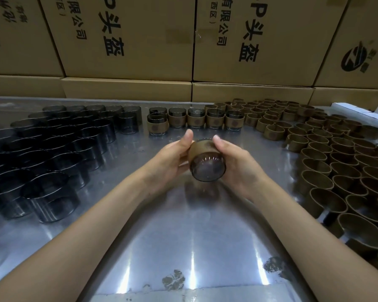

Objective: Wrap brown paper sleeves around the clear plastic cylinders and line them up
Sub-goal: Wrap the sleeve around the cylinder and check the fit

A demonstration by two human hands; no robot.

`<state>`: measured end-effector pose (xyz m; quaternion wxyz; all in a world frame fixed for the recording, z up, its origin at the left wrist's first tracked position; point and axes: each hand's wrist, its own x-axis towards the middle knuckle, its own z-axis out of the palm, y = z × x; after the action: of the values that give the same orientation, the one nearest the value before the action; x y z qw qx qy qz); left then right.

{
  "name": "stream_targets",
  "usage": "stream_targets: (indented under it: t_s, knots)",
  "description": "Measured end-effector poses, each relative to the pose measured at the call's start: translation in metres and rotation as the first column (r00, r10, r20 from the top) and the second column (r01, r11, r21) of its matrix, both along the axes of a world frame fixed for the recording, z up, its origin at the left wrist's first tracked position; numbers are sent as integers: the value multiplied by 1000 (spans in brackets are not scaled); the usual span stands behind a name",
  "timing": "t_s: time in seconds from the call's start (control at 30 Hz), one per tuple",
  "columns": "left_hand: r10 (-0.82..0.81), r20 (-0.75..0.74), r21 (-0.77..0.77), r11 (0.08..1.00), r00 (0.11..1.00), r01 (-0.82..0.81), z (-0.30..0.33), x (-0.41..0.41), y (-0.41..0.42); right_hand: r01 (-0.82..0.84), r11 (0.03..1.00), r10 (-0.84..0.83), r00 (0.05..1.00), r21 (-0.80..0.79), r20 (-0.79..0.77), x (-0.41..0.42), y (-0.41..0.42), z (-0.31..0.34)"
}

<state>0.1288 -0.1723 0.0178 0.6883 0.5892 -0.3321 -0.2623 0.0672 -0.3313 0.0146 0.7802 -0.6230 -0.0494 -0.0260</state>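
Both hands hold one cylinder (207, 168) above the table (183, 236), tilted, its end facing me: left hand (175, 158) and right hand (234, 162) curl round its brown sleeve (202, 148). Beyond it stands a sleeved row (194, 119). Bare cylinders (52, 149) cluster left; empty sleeves (325, 153) right. Cartons (129, 40) behind.

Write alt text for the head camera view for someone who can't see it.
Both hands, left hand and right hand, hold a clear cylinder wearing a brown paper sleeve above a metal table. Bare cylinders stand left, empty sleeves right, finished ones in a row behind.
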Motion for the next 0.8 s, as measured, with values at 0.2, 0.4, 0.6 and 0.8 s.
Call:
stream_targets:
  t_s: [0.2,0.4,0.6,0.8]
  knots:
    - [283,517,72,926,808,-371,-16,17,2,219,913,-166,970,-343,177,5,0,-10]
    - [281,750,95,850,599,-518,-32,25,2,340,786,-200,930,-516,308,7,5,-18]
    - [346,706,112,807,618,-579,-37,41,-3,379,743,-269,924,-552,273,17,9,-27]
    - [251,878,151,662,408,-734,-34,77,-18,389,700,-335,919,-599,206,24,11,-32]
